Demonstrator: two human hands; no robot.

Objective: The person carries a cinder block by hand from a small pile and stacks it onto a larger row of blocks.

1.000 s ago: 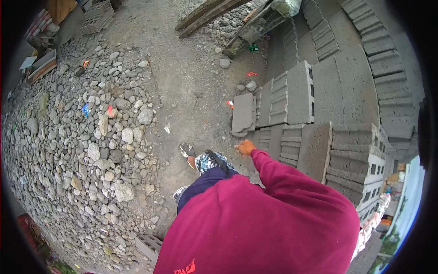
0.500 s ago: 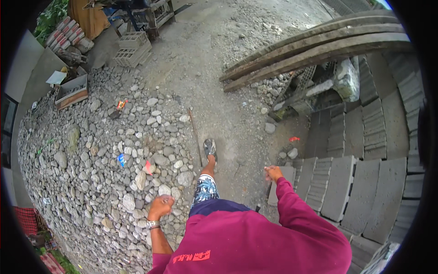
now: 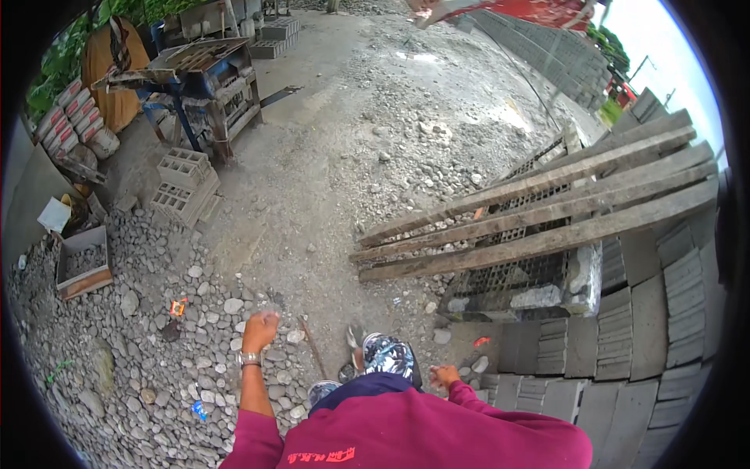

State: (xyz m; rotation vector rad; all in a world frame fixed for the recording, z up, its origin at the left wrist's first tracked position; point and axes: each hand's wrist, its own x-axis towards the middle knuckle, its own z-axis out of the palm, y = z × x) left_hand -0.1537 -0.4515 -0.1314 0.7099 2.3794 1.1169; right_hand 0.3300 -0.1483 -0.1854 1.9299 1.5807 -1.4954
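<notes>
blocks (image 3: 558, 400), cropped below, near right hand (image 3: 447, 377); left hand (image 3: 259, 333) over stones (image 3: 233, 306); can't discern grips.

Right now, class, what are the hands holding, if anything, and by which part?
Nothing visible is held: the left hand and right hand both appear empty.

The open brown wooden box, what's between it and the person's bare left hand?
In the head view, rounded grey stones and an orange wrapper lie between the box and the left hand.
</notes>
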